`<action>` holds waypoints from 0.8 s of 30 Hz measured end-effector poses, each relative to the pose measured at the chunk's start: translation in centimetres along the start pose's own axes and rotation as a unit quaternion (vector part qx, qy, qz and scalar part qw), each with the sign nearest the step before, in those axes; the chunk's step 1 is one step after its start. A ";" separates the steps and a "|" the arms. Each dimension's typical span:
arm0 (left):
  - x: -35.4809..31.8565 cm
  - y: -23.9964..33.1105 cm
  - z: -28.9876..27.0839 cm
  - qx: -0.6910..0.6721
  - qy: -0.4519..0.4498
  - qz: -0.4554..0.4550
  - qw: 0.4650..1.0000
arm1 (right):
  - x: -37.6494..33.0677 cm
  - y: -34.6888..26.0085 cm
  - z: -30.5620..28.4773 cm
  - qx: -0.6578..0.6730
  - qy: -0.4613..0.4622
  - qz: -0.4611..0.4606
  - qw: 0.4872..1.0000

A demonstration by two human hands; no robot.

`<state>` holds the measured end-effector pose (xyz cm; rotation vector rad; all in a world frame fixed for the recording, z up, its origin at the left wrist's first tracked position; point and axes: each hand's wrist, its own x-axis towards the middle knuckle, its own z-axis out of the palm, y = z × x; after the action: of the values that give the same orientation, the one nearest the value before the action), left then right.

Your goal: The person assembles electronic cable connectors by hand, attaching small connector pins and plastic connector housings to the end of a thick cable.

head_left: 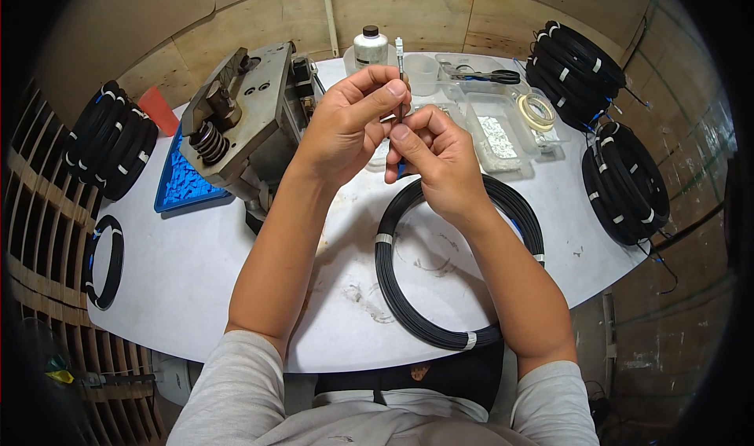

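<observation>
Cable end (400, 62) is pinched by fingertips of left hand (357, 120) and right hand (441, 161), near one black coil (386, 269).

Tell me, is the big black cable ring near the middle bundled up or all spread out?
Bundled up: the black cable ring keeps a round shape, with white bands wrapped around it.

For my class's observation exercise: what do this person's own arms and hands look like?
The left hand and right hand are bare: no gloves, rings or watch show. Light grey short sleeves leave both forearms uncovered.
</observation>
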<state>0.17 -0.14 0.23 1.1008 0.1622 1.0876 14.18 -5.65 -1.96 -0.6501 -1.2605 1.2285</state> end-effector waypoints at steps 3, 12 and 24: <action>0.0 0.0 0.0 0.004 0.004 0.005 1.000 | 0.0 -0.1 0.0 -0.001 -0.004 0.000 1.000; 0.1 0.0 0.0 0.015 0.023 0.003 1.000 | 0.0 -0.2 0.0 0.002 0.003 -0.004 1.000; 0.0 -0.3 0.7 0.091 0.057 0.058 0.993 | 0.1 -0.3 -0.1 -0.002 0.009 -0.008 1.000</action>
<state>0.76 -0.60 0.34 1.2229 0.2946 1.2598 14.33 -5.60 -1.71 -0.6518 -1.2517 1.2038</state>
